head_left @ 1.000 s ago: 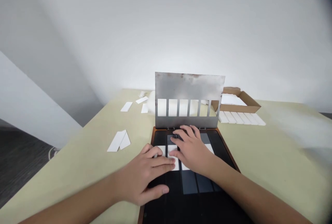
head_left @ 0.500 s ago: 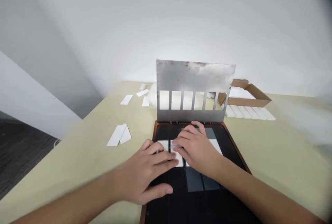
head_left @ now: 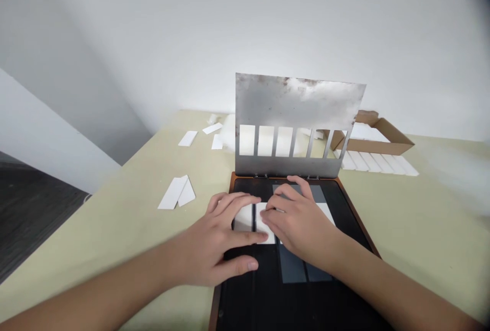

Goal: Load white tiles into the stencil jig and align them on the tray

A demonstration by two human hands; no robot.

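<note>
A black board (head_left: 264, 290) with a brown rim lies on the table, with a metal plate (head_left: 294, 103) with a row of slots standing upright on hinges at its far edge. White cards rest in a row across the board. My left hand (head_left: 222, 239) has its fingers spread, fingertips over the two leftmost cards, one of them a white card (head_left: 243, 218). To its right, my right hand (head_left: 298, 216) is bent over the second card (head_left: 263, 226), fingers curled together; whatever its fingertips may hold is hidden. Dark grey panels (head_left: 293, 264) show below the cards.
Two overlapping white cards (head_left: 172, 193) lie left of the board, and more loose cards (head_left: 188, 138) lie farther back. At the back right is a cardboard box (head_left: 398, 142) holding white material, with a row of white strips (head_left: 377, 163) before it.
My left fingers have spread wider, its index finger reaching farther forward. My right hand's fingertips stay by the second card, and the clear piece seen there earlier no longer shows. The view has shifted slightly.
</note>
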